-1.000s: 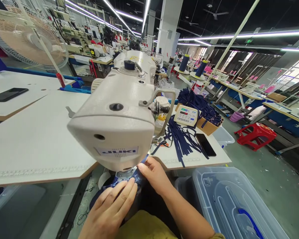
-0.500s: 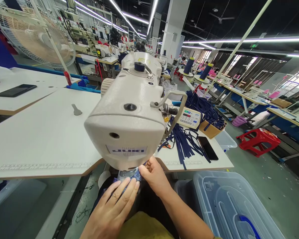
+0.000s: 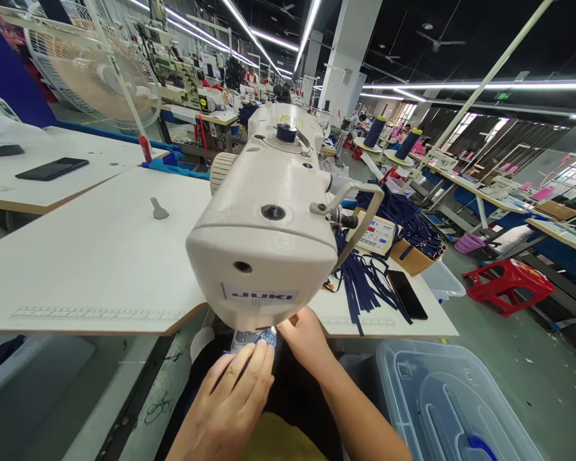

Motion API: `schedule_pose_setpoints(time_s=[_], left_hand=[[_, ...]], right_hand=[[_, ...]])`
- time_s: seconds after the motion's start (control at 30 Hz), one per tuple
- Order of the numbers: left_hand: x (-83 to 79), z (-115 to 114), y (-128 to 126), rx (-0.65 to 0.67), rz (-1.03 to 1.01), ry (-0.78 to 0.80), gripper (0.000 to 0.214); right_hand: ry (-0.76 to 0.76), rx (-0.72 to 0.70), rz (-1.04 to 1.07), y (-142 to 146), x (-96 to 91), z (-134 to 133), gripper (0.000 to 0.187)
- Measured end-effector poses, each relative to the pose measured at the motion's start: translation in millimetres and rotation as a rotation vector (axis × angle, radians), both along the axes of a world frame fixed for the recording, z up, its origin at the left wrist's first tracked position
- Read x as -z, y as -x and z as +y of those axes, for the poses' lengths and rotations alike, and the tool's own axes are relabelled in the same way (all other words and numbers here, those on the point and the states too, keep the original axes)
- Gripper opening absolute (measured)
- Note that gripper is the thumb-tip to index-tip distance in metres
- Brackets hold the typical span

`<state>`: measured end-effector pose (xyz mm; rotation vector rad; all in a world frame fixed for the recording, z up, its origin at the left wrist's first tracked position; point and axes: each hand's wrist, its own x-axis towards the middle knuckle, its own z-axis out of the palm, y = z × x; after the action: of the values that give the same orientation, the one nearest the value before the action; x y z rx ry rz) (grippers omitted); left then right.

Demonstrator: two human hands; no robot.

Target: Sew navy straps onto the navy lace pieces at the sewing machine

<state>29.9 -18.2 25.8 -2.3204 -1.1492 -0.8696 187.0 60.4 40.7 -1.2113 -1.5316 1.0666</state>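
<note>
A cream sewing machine (image 3: pixel 269 224) fills the middle of the head view, its head hanging over the front edge of the white table (image 3: pixel 91 256). Under the machine head lies a small piece of blue patterned fabric (image 3: pixel 267 335). My left hand (image 3: pixel 235 400) rests flat with its fingertips pressing on that fabric. My right hand (image 3: pixel 304 336) is closed in a pinch on the fabric's right side, right beneath the machine. The needle area is hidden by the machine head.
Dark blue strips (image 3: pixel 365 282) and a black phone (image 3: pixel 408 294) lie on the table to the right, by a control panel (image 3: pixel 377 235) and a cardboard box (image 3: pixel 413 256). A clear plastic bin (image 3: pixel 441 403) stands at lower right. A fan (image 3: pixel 100 77) and a red stool (image 3: pixel 511 282) stand farther off.
The view has shifted so the machine sits further right and lower. Both hands have stayed on the fabric under the machine head, sliding slightly forward.
</note>
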Motion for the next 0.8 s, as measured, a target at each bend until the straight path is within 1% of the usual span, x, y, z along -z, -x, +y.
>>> schedule_pose_setpoints(time_s=[0.07, 0.1, 0.2, 0.27, 0.4, 0.5, 0.7, 0.8], left_hand=[[-3.3, 2.4, -0.6, -0.018, 0.100, -0.050, 0.030], [-4.1, 3.2, -1.7, -0.037, 0.120, -0.067, 0.031], [-3.6, 3.6, -8.2, -0.116, 0.086, -0.083, 0.033], [-2.1, 2.8, -13.0, -0.153, 0.054, -0.077, 0.033], [2.2, 2.2, -16.4, -0.170, 0.082, -0.104, 0.034], [4.3, 3.2, -15.8, -0.175, 0.103, -0.129, 0.034], [0.5, 3.9, -18.1, -0.207, 0.089, -0.105, 0.034], [1.2, 3.7, -17.4, -0.190, 0.085, -0.100, 0.034]], right_hand=[[-0.042, -0.040, -0.054, 1.4, -9.2, 6.7, 0.008], [-0.058, -0.066, -0.069, 2.1, -12.9, 9.6, 0.009], [-0.087, -0.091, -0.096, 3.2, -18.1, 15.3, 0.011], [-0.086, -0.088, -0.103, 3.5, -17.4, 17.1, 0.010], [-0.064, -0.098, -0.100, 3.9, -12.0, 18.9, 0.004], [-0.068, -0.085, -0.101, 4.7, -7.0, 20.6, 0.004], [-0.076, -0.066, -0.098, 6.3, 0.9, 25.2, 0.005], [-0.086, -0.067, -0.085, 5.3, 1.2, 25.2, 0.007]])
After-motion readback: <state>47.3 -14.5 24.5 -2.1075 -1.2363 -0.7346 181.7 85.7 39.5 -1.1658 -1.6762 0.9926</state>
